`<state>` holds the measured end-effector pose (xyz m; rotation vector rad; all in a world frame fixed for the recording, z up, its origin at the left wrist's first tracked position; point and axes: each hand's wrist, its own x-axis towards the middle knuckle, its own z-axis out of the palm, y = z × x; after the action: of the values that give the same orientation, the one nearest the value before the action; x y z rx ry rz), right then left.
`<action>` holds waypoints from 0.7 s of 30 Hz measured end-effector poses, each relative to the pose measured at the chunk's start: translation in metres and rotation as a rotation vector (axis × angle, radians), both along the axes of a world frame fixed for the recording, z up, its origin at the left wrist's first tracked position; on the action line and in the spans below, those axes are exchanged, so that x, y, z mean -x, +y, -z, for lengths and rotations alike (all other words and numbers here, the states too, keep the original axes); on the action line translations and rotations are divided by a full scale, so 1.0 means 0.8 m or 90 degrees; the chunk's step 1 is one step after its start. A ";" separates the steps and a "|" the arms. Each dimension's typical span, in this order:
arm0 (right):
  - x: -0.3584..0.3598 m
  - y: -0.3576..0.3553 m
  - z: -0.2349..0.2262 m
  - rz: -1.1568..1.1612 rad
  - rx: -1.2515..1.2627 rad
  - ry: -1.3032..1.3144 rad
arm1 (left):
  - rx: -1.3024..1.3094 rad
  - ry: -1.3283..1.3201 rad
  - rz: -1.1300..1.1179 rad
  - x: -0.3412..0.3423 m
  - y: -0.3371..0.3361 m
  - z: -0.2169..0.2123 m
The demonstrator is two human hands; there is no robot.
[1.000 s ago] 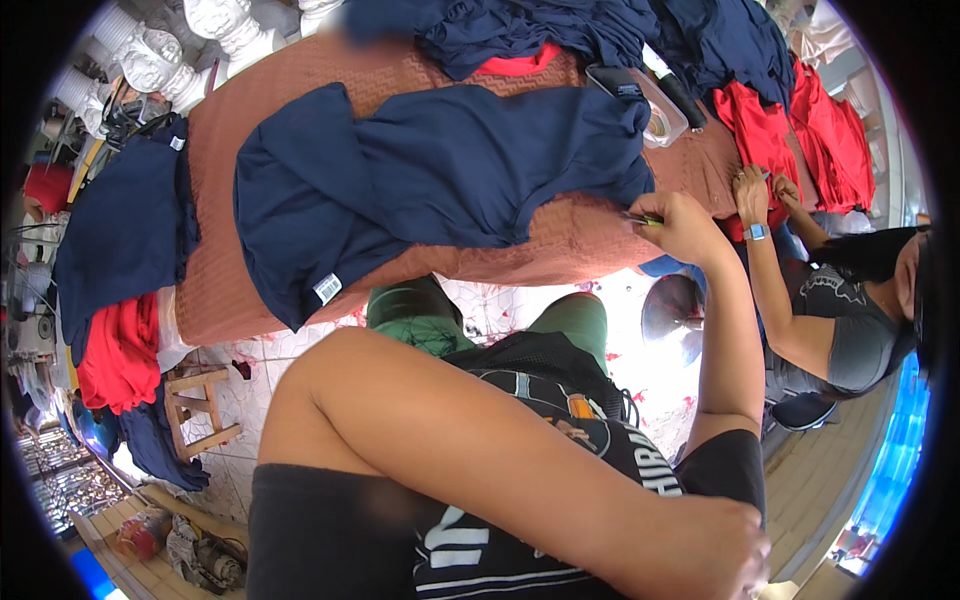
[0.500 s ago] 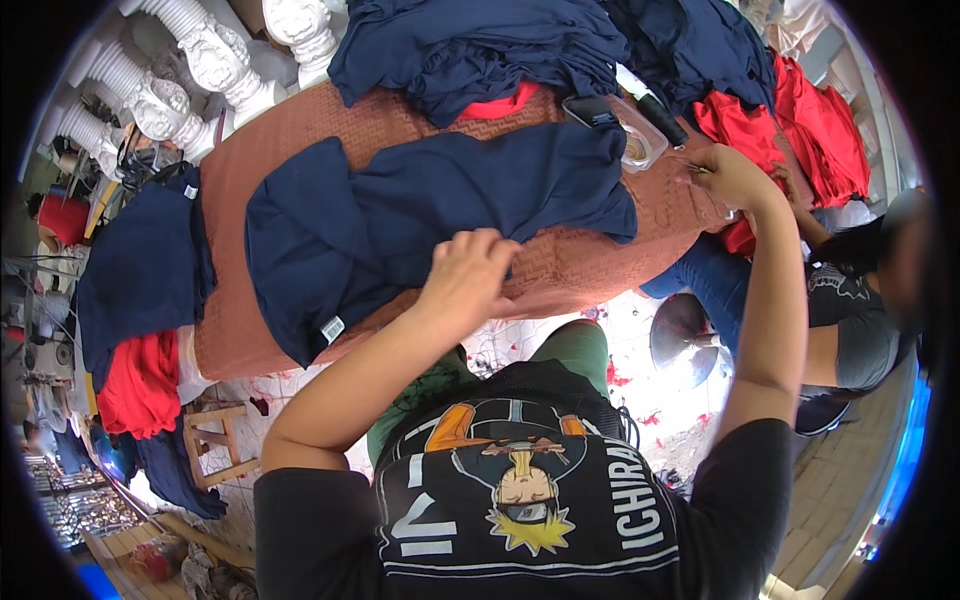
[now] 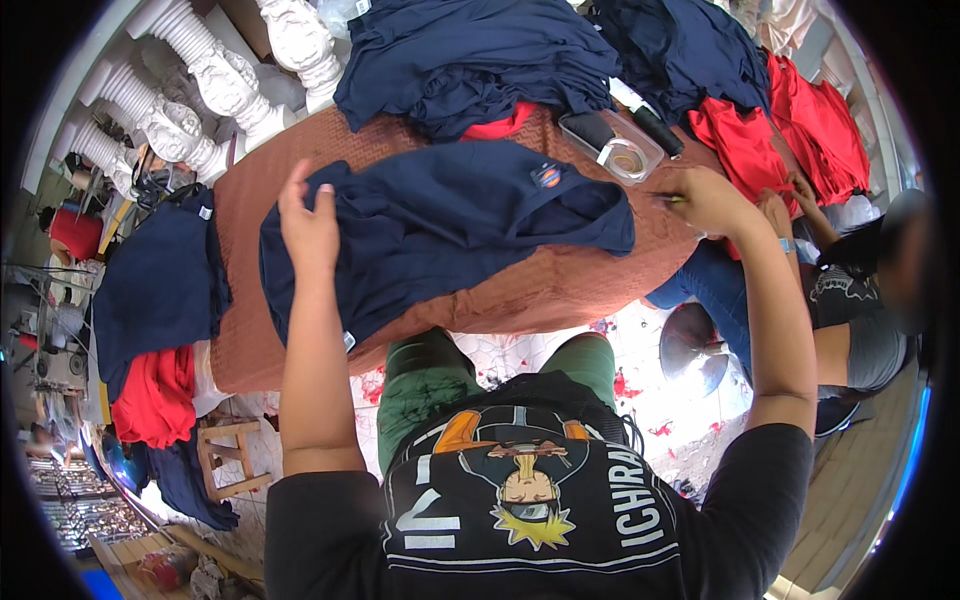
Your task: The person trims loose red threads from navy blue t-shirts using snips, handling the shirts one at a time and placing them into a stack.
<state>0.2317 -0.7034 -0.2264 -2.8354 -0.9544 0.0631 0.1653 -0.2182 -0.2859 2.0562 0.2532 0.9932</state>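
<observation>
Resting flat, the open left hand (image 3: 308, 222) presses soft navy shirt (image 3: 440, 230); right hand (image 3: 708, 200) pinches a thin tool (image 3: 664, 198).

**Bright, even light; heavy fisheye distortion**

Illumination is bright and diffuse. Shadows are soft and fall mainly under the table (image 3: 560, 290). The pale floor (image 3: 660, 390) is close to overexposed. Central detail is sharp. Straight edges curve toward the rim, which ends in a black circular vignette. A blue fringe shows at lower right.
</observation>
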 end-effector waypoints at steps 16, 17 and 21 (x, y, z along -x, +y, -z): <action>0.002 0.029 0.126 0.366 -0.297 0.185 | -0.190 0.168 0.167 0.007 -0.220 0.053; 0.008 0.039 0.129 0.374 -0.324 0.217 | -0.142 0.214 0.186 -0.004 -0.208 0.054; 0.025 0.050 0.104 0.295 -0.665 0.142 | -0.090 -0.053 0.155 -0.017 -0.148 -0.039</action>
<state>0.2119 -0.6635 -0.3097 -1.9275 -0.1449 -0.1320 0.1790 -0.3368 -0.2551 2.1058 -0.1119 0.9650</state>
